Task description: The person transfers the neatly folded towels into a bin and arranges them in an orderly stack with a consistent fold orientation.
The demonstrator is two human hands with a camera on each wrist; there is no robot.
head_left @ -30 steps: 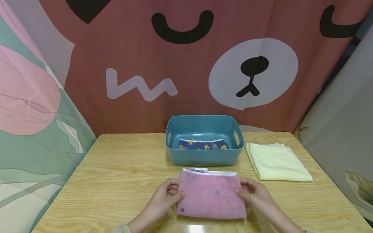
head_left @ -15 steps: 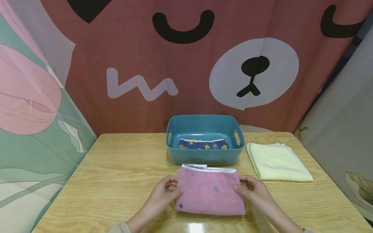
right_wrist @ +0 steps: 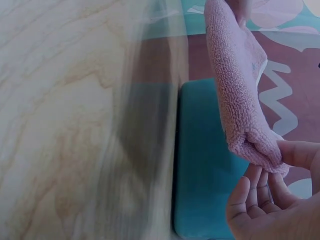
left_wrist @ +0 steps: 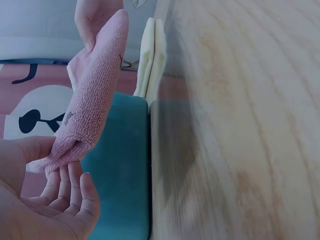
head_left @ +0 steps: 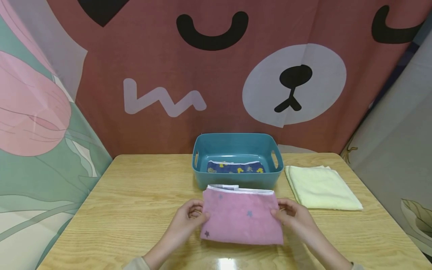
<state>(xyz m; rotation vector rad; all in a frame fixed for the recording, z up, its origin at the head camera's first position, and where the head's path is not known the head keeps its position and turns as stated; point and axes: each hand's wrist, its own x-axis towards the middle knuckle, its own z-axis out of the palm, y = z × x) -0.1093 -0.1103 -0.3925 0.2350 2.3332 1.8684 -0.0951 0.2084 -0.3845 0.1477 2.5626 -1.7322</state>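
A folded pink towel with small stars and a white edge is held up off the table in front of the basket. My left hand pinches its left side between thumb and fingers. On the opposite side, my right hand grips it the same way. Both wrist views show the thick terry fold of the towel, raised above the wood. Behind it stands a teal basket, its lower front partly covered by the towel. Inside the basket lies a folded navy cloth with yellow figures.
A folded pale yellow towel lies on the table to the right of the basket. A reddish curtain with a bear print hangs right behind the table's back edge. Patterned cloths hang at both sides.
Both hands have lifted the pink towel and carried it forward toward the basket, slightly to the left. The basket, navy cloth and yellow towel stay where they were.
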